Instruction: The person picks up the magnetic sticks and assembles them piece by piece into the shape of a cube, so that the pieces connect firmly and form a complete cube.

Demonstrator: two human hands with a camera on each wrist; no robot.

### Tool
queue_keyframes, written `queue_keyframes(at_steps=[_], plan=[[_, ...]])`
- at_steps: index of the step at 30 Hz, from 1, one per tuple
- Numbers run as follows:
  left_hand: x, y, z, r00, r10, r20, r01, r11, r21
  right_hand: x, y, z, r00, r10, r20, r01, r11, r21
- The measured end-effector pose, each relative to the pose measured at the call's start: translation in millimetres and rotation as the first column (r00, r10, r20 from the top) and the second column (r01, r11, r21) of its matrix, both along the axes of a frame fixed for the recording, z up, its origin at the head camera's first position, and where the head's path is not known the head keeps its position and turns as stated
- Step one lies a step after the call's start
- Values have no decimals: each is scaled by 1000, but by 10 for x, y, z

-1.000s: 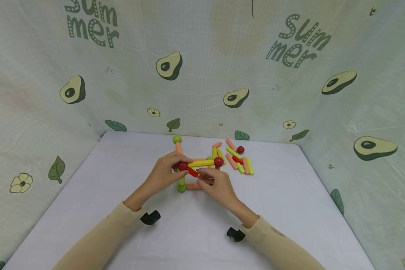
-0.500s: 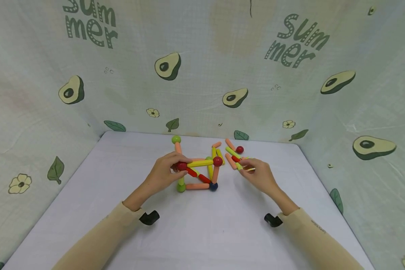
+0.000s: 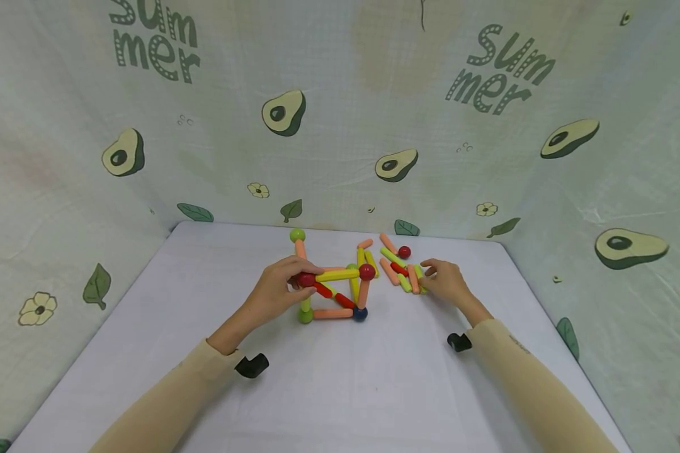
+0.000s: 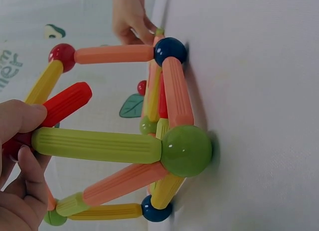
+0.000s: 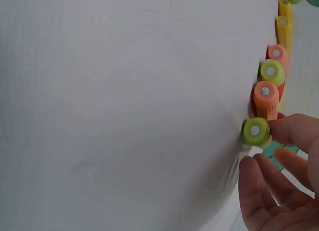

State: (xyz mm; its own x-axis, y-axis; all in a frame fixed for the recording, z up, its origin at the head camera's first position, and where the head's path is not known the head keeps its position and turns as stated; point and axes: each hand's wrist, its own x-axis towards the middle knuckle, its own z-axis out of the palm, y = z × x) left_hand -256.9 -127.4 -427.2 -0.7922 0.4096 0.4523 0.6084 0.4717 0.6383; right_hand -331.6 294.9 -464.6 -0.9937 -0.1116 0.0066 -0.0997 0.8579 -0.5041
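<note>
My left hand [image 3: 280,283] pinches a red ball [image 3: 306,279] at the upper near-left corner of a construction of magnetic rods and balls. From this ball run a yellow rod [image 3: 337,275], a green rod [image 4: 99,145] and a short red rod [image 4: 69,104] whose far end is free in the left wrist view. A dark blue ball [image 3: 360,313] and a green ball [image 4: 187,150] form lower corners. My right hand [image 3: 449,283] is at the loose rods, its thumb at the outermost green rod [image 5: 255,131], with a gap below the rod to the other fingertips.
Loose orange rods [image 3: 413,279], a red rod [image 3: 399,268] and a loose red ball [image 3: 404,251] lie right of the construction. A green ball [image 3: 297,235] tops its far-left corner. Printed cloth walls [image 3: 340,126] enclose the white table [image 3: 340,390].
My right hand has left the construction, gone right to the loose rods, and now sits at their right side. My left hand keeps its hold on the red ball.
</note>
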Motion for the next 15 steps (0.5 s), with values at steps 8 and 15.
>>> queue_keyframes(at_steps=[8,15], plan=[[-3,2,-7,1000,5,-2,-5,1000,-2,-21,96,6,996,24,83,-37,987,156],[-6,2,0,1000,2,0,-2,1000,-9,170,66,126,994,109,-23,-105,984,144]])
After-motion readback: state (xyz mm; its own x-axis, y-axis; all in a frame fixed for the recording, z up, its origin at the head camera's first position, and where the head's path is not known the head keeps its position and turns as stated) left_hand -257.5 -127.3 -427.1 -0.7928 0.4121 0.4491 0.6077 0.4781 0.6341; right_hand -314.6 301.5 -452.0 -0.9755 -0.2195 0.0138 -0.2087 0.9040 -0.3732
